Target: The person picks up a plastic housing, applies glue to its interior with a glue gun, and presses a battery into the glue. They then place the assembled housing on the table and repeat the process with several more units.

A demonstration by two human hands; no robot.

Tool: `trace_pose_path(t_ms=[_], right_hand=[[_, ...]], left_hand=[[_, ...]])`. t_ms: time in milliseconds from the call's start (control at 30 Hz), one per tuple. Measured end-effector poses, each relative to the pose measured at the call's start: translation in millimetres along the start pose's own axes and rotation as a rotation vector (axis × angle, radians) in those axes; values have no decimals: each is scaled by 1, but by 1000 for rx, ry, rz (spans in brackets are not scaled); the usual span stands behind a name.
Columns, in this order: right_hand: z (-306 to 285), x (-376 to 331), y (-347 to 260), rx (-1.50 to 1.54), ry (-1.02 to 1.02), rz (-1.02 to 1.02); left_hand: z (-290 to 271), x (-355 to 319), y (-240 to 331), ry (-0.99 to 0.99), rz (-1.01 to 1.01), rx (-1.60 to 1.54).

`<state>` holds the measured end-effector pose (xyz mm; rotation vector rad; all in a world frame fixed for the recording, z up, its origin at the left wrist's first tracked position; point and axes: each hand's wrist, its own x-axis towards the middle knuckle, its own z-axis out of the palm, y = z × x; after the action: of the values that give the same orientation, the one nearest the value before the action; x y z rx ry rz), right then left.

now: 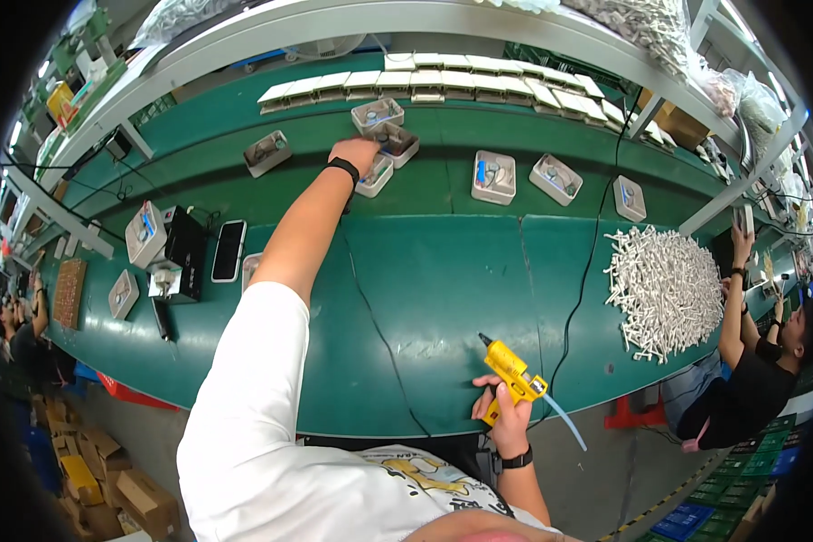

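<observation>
My left hand (356, 155) reaches far across the green bench to a cluster of small open white boxes. Its fingers are bent together at the rim of one box (399, 144); whatever they hold is hidden. Another box (376, 178) lies just under the hand, and a third box (377, 114) stands behind it. Close to my body, my right hand (509, 411) is closed round the handle of a yellow hot glue gun (510, 369). The nozzle points up and to the left, and a pale glue stick (565, 421) sticks out of its back.
More part-filled boxes (494, 178) stand along the bench's far strip. A heap of small white parts (664, 294) lies at right, near a seated co-worker (757, 370). A phone (229, 251) and a black device (184, 257) are at left. Black cables (580, 298) cross the bench.
</observation>
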<state>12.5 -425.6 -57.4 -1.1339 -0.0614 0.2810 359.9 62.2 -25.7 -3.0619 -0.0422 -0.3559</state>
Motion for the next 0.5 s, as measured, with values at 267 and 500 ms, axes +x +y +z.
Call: trace_pose_path(t_ms=[267, 500], right_hand=[[-1, 4, -1, 72, -21, 20], [3, 4, -3, 32, -13, 10]], left_hand=[[2, 40, -5, -239, 126, 103], [-94, -39, 15, 147, 654, -70]])
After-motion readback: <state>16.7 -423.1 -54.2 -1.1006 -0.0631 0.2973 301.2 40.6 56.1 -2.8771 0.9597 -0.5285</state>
